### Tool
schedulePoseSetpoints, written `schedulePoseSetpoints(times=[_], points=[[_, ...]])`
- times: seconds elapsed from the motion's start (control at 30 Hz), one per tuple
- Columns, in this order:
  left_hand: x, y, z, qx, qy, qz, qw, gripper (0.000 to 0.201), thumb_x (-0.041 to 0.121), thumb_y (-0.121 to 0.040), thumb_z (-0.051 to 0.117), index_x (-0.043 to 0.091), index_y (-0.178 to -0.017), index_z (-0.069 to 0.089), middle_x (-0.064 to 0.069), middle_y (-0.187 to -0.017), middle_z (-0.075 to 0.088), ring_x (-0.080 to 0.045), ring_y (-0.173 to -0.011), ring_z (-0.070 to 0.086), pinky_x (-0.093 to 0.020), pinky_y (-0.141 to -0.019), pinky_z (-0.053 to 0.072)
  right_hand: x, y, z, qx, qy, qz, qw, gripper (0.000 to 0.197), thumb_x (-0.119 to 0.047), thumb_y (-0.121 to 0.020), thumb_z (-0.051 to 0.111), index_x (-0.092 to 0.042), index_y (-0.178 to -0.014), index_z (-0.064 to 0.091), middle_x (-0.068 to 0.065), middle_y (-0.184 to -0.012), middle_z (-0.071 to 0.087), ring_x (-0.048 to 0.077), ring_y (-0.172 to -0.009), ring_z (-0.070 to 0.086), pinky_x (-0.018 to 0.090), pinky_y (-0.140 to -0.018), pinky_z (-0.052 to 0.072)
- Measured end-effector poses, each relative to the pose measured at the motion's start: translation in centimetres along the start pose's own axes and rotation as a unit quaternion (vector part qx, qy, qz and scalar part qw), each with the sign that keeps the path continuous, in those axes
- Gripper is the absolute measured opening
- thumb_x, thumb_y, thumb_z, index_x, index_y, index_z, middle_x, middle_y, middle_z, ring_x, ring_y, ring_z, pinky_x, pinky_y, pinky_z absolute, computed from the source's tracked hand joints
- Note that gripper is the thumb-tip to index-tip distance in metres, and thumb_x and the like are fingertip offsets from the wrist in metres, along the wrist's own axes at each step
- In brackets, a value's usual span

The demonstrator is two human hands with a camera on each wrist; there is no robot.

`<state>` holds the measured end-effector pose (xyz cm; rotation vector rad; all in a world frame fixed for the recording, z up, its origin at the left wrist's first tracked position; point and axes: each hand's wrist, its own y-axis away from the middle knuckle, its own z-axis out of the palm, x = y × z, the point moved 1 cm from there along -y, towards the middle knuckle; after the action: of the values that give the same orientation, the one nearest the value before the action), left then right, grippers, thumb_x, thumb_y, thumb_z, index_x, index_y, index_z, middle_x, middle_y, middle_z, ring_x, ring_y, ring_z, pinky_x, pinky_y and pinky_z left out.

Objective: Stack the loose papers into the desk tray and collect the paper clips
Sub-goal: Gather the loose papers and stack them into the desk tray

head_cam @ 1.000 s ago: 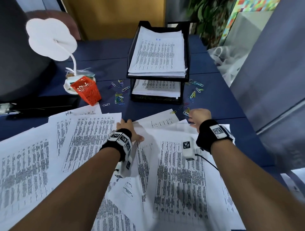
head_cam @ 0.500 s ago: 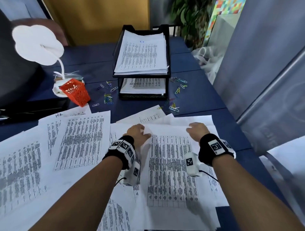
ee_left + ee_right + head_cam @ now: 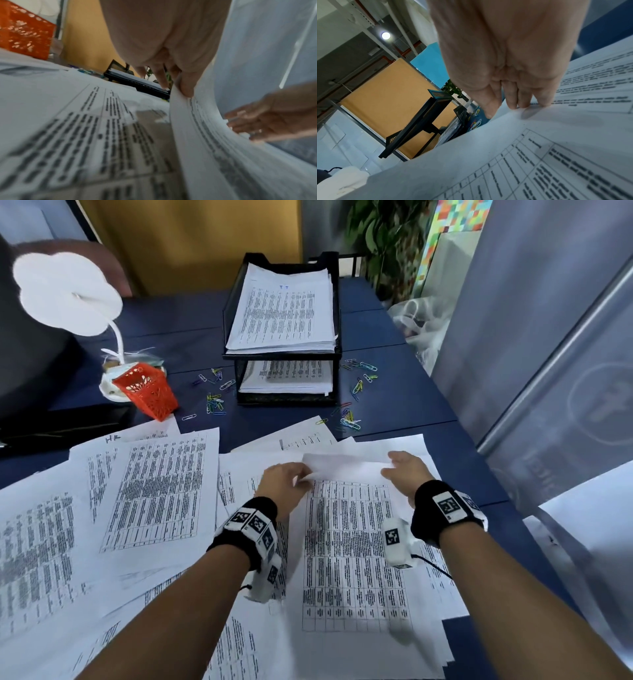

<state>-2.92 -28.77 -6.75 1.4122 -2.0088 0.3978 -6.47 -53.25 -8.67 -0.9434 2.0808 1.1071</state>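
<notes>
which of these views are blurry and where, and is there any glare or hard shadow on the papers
Head view: mostly sharp, table print readable, slight smear at the left hand and lifted sheet edge; soft shadows only, no glare. Left wrist view: near print is blurred, right hand motion-smeared. Right wrist view: fingers fairly sharp, a faint fingertip shadow on paper, bright ceiling lamp.

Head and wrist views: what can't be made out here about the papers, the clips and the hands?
- Printed text on the lifted sheet: too small in the head view, blurred in both wrist views.
- Left hand fingers under that sheet: hidden by paper and hand.
- Paper clips: too small to count.
- Lower tier of the desk tray: depth hidden by the upper stack.
- Right hand: any pinch unclear.
</notes>
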Motion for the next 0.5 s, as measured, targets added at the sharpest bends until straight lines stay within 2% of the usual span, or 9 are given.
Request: schedulePoseSetpoints(times=[0.03, 0.07, 0.13, 0.23, 0.33, 0.4, 0.5], points=[[0.1, 0.1, -0.1, 0.008, 0.061, -0.014, 0.998, 0.009, 0.012, -0.087, 0.062, 0.016, -0.093, 0.068, 0.002, -0.090, 0.067, -0.020, -0.095, 0.061, -0.026, -0.086, 0.046, 0.1, 0.0, -0.2, 0.018, -0.021, -0.001, 1.000, 0.053, -0.005, -0.086, 0.060, -0.010, -0.136, 0.047, 0.014, -0.142, 0.046, 0.025, -0.131, 0.045, 0.038, -0.110, 0.035], [0.1, 0.3, -0.1, 0.021, 0.107, -0.029, 0.994, 0.011, 0.009, -0.087, 0.061, 0.016, -0.093, 0.066, 0.003, -0.084, 0.064, -0.019, -0.083, 0.059, -0.022, -0.074, 0.047, 0.2, 0.1, -0.4, 0.043, -0.037, -0.004, 0.998, 0.051, -0.004, -0.085, 0.061, -0.010, -0.134, 0.049, 0.015, -0.139, 0.049, 0.026, -0.128, 0.048, 0.037, -0.109, 0.038], [-0.3, 0.4, -0.2, 0.054, 0.179, -0.060, 0.981, 0.018, 0.005, -0.086, 0.060, 0.019, -0.096, 0.059, 0.003, -0.083, 0.063, -0.018, -0.077, 0.056, -0.015, -0.060, 0.044, 0.3, 0.3, -1.4, 0.115, -0.031, -0.009, 0.993, 0.045, -0.004, -0.085, 0.058, -0.009, -0.129, 0.054, 0.014, -0.133, 0.055, 0.028, -0.119, 0.055, 0.036, -0.103, 0.043], [-0.8, 0.7, -0.2, 0.094, 0.280, -0.095, 0.951, 0.039, -0.003, -0.086, 0.057, 0.023, -0.112, 0.045, -0.003, -0.096, 0.063, -0.020, -0.079, 0.059, -0.022, -0.061, 0.046, 0.6, 0.7, -3.2, 0.187, 0.086, 0.043, 0.978, 0.045, -0.003, -0.085, 0.048, -0.010, -0.129, 0.054, 0.015, -0.129, 0.057, 0.033, -0.118, 0.054, 0.037, -0.101, 0.044], [-1.4, 0.7, -0.1, 0.100, 0.300, -0.133, 0.939, 0.052, -0.002, -0.088, 0.055, 0.023, -0.130, 0.036, -0.006, -0.092, 0.059, -0.017, -0.071, 0.056, -0.026, -0.060, 0.047, 1.1, 0.9, -4.1, 0.153, 0.236, 0.129, 0.951, 0.047, -0.011, -0.087, 0.047, -0.004, -0.134, 0.042, 0.018, -0.138, 0.046, 0.031, -0.130, 0.040, 0.039, -0.108, 0.030], [-1.8, 0.5, 0.2, 0.079, 0.255, -0.174, 0.948, 0.042, 0.004, -0.091, 0.052, 0.015, -0.128, 0.038, -0.005, -0.087, 0.056, -0.017, -0.068, 0.053, -0.026, -0.056, 0.045, 1.2, 1.0, -4.0, 0.124, 0.287, 0.157, 0.937, 0.052, -0.018, -0.088, 0.051, -0.002, -0.135, 0.036, 0.019, -0.140, 0.041, 0.030, -0.132, 0.037, 0.038, -0.107, 0.029], [-1.8, 0.5, 0.7, 0.037, 0.168, -0.203, 0.964, 0.016, 0.008, -0.089, 0.046, 0.009, -0.105, 0.049, -0.011, -0.095, 0.058, -0.024, -0.078, 0.052, -0.029, -0.064, 0.045, 1.4, 1.3, -3.4, 0.103, 0.343, 0.157, 0.920, 0.066, -0.031, -0.086, 0.063, -0.002, -0.136, 0.030, 0.019, -0.139, 0.039, 0.028, -0.132, 0.035, 0.036, -0.105, 0.033]])
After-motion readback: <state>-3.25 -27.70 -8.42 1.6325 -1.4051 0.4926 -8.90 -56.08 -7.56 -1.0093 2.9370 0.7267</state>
